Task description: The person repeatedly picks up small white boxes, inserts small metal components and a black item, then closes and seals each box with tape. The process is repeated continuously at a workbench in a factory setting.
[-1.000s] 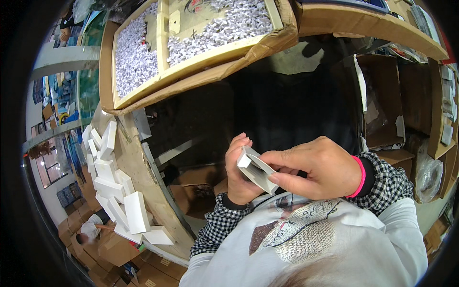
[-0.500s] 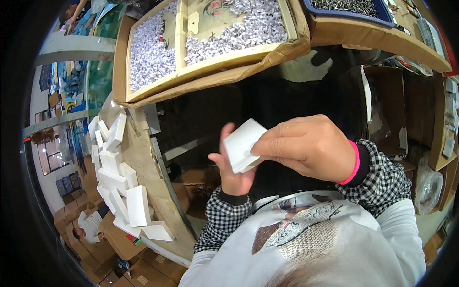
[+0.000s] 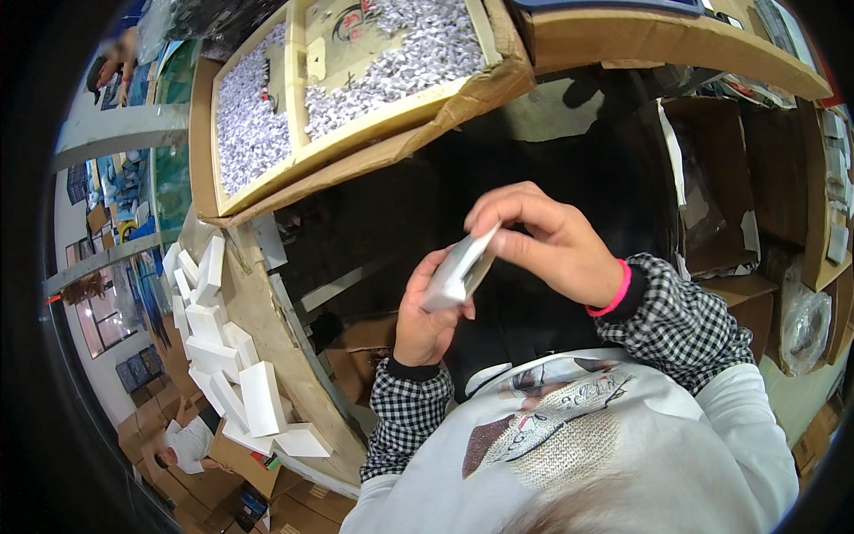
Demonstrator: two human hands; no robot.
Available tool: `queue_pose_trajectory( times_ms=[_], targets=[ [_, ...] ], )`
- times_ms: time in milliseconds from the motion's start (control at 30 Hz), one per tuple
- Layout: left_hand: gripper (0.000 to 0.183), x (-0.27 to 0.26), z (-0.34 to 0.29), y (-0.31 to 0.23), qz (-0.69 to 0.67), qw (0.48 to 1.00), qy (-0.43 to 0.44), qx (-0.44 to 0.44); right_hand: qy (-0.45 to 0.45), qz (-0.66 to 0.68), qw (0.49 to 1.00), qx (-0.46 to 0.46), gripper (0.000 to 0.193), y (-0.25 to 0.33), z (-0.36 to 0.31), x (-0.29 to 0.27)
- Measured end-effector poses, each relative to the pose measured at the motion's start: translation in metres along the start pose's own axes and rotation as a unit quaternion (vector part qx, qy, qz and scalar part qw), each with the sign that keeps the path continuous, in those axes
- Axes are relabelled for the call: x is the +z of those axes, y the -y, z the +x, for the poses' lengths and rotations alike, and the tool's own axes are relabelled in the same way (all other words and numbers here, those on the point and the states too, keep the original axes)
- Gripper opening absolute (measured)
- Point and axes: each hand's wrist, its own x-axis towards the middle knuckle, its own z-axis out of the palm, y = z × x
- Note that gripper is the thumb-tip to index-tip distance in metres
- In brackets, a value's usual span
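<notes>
A small flat white box (image 3: 455, 269) is held tilted in front of my body, one narrow side toward me. My left hand (image 3: 420, 322) grips its lower left part, thumb on one side and fingers behind. My right hand (image 3: 559, 247) pinches the upper right corner, with thumb and forefinger on what looks like a raised flap. Anything inside the box is hidden. On the worktop at my left lies a loose pile of similar white boxes (image 3: 263, 398), some overlapping.
Beyond my hands stands a cardboard-edged wooden tray (image 3: 298, 149) of small white-and-grey pieces, split by a divider. An open cardboard box (image 3: 712, 178) and a clear plastic bag (image 3: 805, 325) are at the right. People (image 3: 187, 442) work at the far left.
The white box has turned from its broad face to its narrow side. My right hand has shifted left and up to its upper corner, and the left hand now closes around it.
</notes>
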Motion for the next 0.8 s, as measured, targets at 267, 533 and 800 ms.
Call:
queue_pose_trajectory(
  times_ms=[267,533,800],
  targets=[
    [0.065,0.023,-0.029,-0.002,0.461,0.86,-0.173,0.136,-0.166,0.412,0.883,0.153,0.02,-0.037,-0.007,0.017],
    [0.062,0.024,-0.047,-0.005,0.492,0.838,-0.2,0.121,-0.206,0.423,0.85,0.236,0.023,-0.046,-0.008,0.033],
    [0.05,0.029,-0.06,-0.008,0.475,0.845,-0.232,0.075,-0.16,0.466,0.836,0.24,0.014,-0.068,-0.003,0.04]
  ],
)
